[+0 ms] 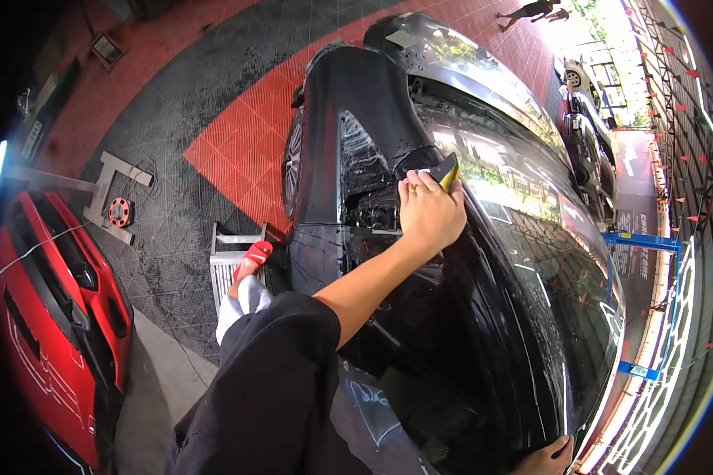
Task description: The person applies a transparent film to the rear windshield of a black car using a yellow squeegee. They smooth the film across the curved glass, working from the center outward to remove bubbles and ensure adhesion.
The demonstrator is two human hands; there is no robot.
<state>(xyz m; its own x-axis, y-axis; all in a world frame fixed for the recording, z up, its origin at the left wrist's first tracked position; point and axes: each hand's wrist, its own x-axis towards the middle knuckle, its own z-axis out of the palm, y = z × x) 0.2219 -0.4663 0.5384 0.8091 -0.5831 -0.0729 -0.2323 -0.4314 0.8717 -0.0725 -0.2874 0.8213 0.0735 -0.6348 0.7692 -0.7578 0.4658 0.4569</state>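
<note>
Reaching up along the side of a wet black car (pixel 483 317), my left hand (pixel 433 207) is closed round a black and yellow squeegee (pixel 449 172). The squeegee is by the base of the windshield pillar. Just left of this hand, a small triangular side window (pixel 358 154) is smeared with water. The dark front fender (pixel 345 91) extends beyond it. At the lower right edge, my right hand (pixel 548 459) is only partly in view, with fingers curled at the car's roof edge. A black sleeve or trouser leg (pixel 261 396) fills the lower middle.
My foot in a red sandal (pixel 253 257) is over a metal step (pixel 228 273). At left stand a red car (pixel 63 317) and a grey metal base (pixel 103 190) on tiled floor. Blue bars (pixel 642 241) lie beyond the roof. People (pixel 531 11) are far off at the upper right.
</note>
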